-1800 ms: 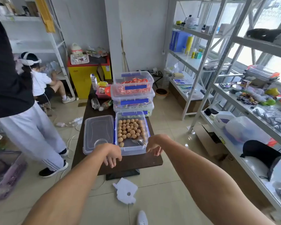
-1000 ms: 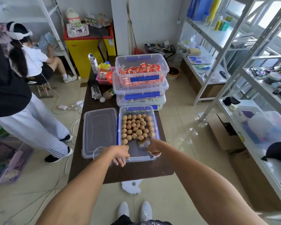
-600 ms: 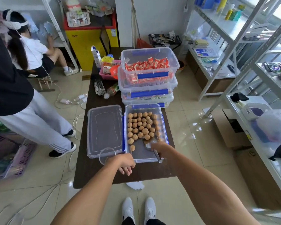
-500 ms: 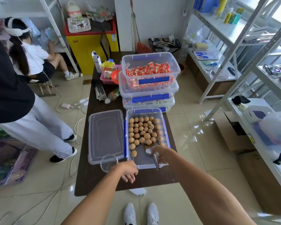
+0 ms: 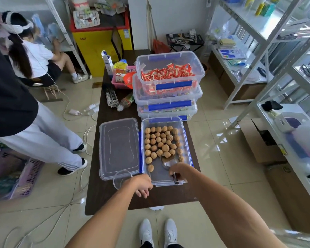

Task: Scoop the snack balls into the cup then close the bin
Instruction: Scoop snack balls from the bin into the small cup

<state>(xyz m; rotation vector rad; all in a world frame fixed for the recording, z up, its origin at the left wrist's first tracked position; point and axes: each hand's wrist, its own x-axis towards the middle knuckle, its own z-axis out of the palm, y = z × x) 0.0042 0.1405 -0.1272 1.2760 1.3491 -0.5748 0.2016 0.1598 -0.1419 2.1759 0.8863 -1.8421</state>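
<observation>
An open clear bin with blue clips stands on the dark table, with several brown snack balls in its far half. Its clear lid lies flat to the left. A clear empty cup stands at the lid's near corner. My right hand is shut on the handle of a metal scoop, whose bowl rests on the bin floor against the nearest balls. My left hand hovers just right of the cup with loosely curled fingers, holding nothing.
Three stacked clear bins with red packets stand behind the open one. A pink basket, a carton and a bottle clutter the far table. One person stands at the left; another sits further back. Metal shelves line the right.
I have stepped up to the table and both hands have come in. My right hand has closed on the scoop in the bin; my left hand has settled beside the cup.
</observation>
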